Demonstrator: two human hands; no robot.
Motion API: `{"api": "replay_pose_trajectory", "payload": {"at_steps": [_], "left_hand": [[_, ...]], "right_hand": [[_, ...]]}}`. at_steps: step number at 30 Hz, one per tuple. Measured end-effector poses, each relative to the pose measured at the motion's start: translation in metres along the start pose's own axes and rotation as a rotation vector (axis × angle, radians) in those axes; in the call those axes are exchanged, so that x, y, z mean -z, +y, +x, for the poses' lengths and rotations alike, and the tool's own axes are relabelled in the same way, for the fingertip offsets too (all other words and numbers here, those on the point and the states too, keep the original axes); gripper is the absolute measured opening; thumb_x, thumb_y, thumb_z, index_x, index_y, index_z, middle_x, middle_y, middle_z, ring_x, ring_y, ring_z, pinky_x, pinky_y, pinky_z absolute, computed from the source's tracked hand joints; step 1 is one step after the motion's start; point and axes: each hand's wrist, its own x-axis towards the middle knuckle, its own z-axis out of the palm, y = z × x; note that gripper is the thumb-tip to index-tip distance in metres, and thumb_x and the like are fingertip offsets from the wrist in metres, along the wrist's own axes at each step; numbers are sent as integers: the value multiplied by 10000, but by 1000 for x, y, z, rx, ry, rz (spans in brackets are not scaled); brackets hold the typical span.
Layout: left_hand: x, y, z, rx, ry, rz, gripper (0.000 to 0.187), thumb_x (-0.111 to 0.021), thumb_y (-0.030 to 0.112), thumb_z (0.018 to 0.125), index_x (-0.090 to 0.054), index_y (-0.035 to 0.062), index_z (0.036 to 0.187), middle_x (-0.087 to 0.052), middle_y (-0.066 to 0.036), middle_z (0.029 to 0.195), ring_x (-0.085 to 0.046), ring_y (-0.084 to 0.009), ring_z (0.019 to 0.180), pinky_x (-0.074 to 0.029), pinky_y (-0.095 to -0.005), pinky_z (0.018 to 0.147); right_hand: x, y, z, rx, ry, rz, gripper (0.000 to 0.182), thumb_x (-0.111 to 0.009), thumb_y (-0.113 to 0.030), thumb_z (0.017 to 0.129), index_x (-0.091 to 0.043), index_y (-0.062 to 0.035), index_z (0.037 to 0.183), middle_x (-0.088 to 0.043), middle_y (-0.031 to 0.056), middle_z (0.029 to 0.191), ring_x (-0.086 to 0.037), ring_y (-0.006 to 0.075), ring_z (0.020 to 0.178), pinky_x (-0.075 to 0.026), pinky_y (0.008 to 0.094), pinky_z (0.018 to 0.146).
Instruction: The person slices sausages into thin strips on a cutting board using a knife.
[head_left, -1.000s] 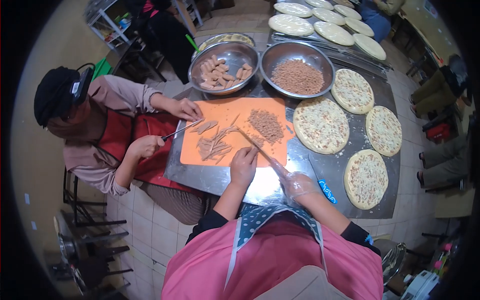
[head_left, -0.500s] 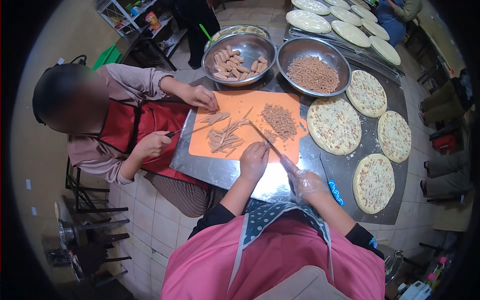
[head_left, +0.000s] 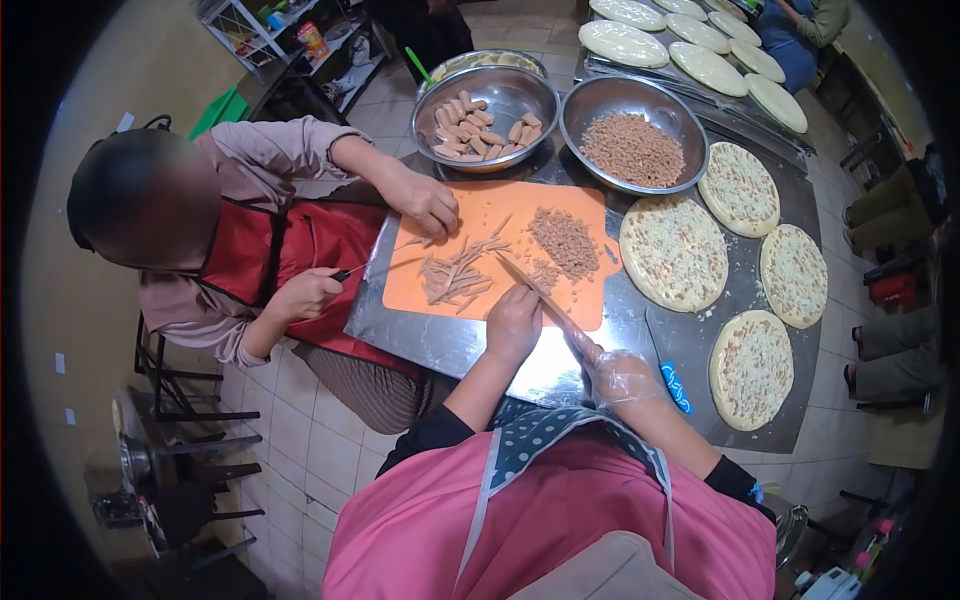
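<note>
One knife (head_left: 530, 290), right hand (head_left: 622, 375) fingers clamped on handle, blade pointing far-left across orange board (head_left: 585, 305); left hand (head_left: 513, 322) fingers curled together beside blade.

The co-worker's hand (head_left: 432, 207) has seemingly slid onto the cutting board (head_left: 480, 215).

The right hand (head_left: 622, 375), in a clear glove, holds a long knife (head_left: 540, 295) over the orange board (head_left: 500, 250). The left hand (head_left: 513, 322) rests at the board's near edge. Sausage strips (head_left: 455, 278) and chopped bits (head_left: 563, 240) lie on the board. Another person's hand (head_left: 428, 205) touches the strips.
</note>
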Motion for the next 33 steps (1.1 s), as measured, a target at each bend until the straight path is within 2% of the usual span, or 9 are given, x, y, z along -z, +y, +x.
{"api": "replay_pose_trajectory", "payload": {"at_steps": [6,8,11,16,21,23,26,29,33], "left_hand": [[-6,-5,-4,-11,50,-30,62,-623,44,731,-593,31,784,-597,-110,798,-596,-293,724,-487,-360,623],[-6,-5,-6,4,39,-23,68,-623,45,731,-592,31,790,-595,-111,804,-596,-294,726,-486,-361,624],[-5,-5,-7,24,17,1,78,-624,47,734,-590,30,801,-593,-111,811,-595,-295,729,-485,-366,626],[-7,-8,-8,-3,9,6,77,-630,51,732,-592,24,794,-599,-110,827,-599,-293,753,-488,-368,640],[-1,-4,-9,-85,81,-21,78,-632,38,729,-653,11,799,-639,-132,893,-616,-293,839,-501,-354,721],[0,-8,-11,-90,81,-16,95,-634,37,729,-662,13,817,-643,-136,900,-617,-293,846,-501,-356,733],[-2,-12,-14,-76,80,-27,120,-638,37,729,-671,15,843,-648,-139,915,-618,-293,852,-501,-358,745],[-4,-13,-12,-53,86,-46,130,-641,37,728,-672,17,853,-647,-135,907,-618,-288,838,-501,-354,738],[-2,-8,-11,19,84,-78,132,-638,36,733,-672,20,859,-636,-123,852,-619,-276,791,-503,-342,699]], "right_hand": [[-10,9,18,-44,-48,-27,689,-446,-99,829,-169,-343,1410,-610,215,742,-621,360,654,-487,467,609],[-9,9,19,13,-31,-26,658,-464,-120,842,-176,-270,1414,-590,243,743,-590,401,658,-460,487,590],[-1,1,-2,-3,-14,-3,698,-451,-111,834,-138,-342,1414,-612,223,756,-622,373,668,-487,477,608],[-12,8,4,-36,-37,11,683,-450,-116,840,-153,-342,1412,-610,227,753,-619,377,659,-480,484,596],[-12,8,18,-10,-42,5,661,-444,-139,855,-152,-346,1411,-606,233,748,-612,377,644,-473,484,587],[-1,4,14,-72,-116,118,553,-421,-224,889,-216,-277,1401,-589,277,832,-575,433,772,-436,503,698],[2,5,12,-81,-159,157,560,-431,-255,893,-207,-266,1406,-591,272,939,-569,434,864,-427,495,771],[14,-4,5,-196,-125,132,523,-433,-281,900,-257,-205,1387,-576,271,1027,-561,435,924,-427,482,810],[5,2,6,-267,-46,115,459,-427,-309,906,-342,-115,1313,-576,275,1031,-568,427,927,-441,478,805]]}}
